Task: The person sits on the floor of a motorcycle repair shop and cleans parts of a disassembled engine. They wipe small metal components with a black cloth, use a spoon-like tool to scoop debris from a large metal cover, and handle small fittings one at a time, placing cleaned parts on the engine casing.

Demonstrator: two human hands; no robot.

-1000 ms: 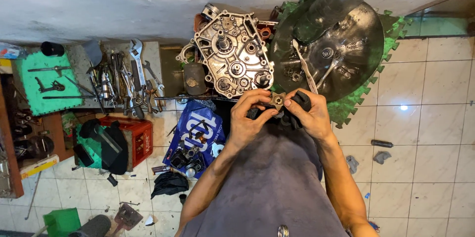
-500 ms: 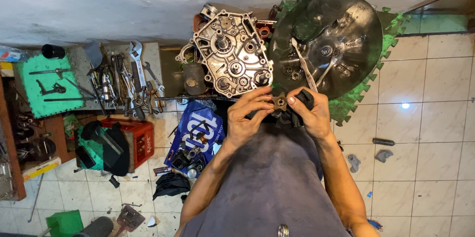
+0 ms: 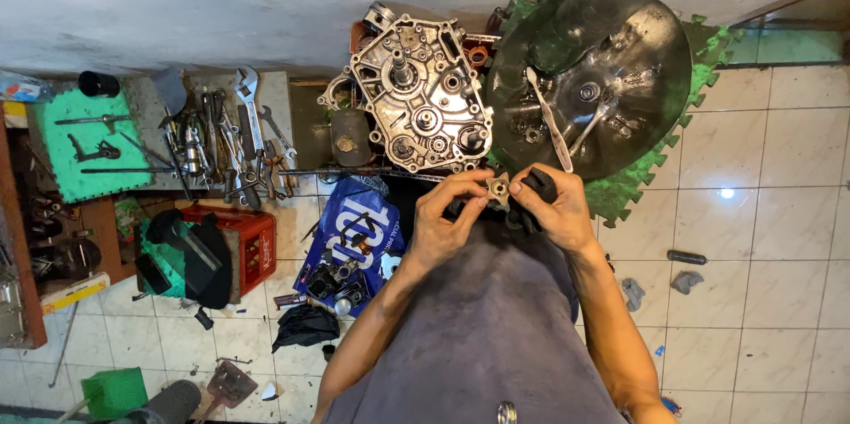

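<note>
Upper right: our dark round pan point(image 3: 651, 79) holds brushes and small metal parts; both hands, left hand point(image 3: 447, 220) and right hand point(image 3: 556, 210), fingers clamped on a small toothed metal part point(image 3: 498, 188); ribbed grey engine case point(image 3: 423, 95) above.

A floor-level engine repair workshop.
A bare grey metal engine crankcase half point(image 3: 421, 96) sits on the white tiled floor point(image 3: 779, 220), near scattered steel wrenches and pliers point(image 3: 235, 136), a round oily black metal pan point(image 3: 593, 79) and a red plastic crate point(image 3: 252, 242).

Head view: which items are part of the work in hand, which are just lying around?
In hand:
left hand
right hand
small metal part, held between both

Lying about:
engine crankcase half
round metal pan
wrenches
red crate
</note>
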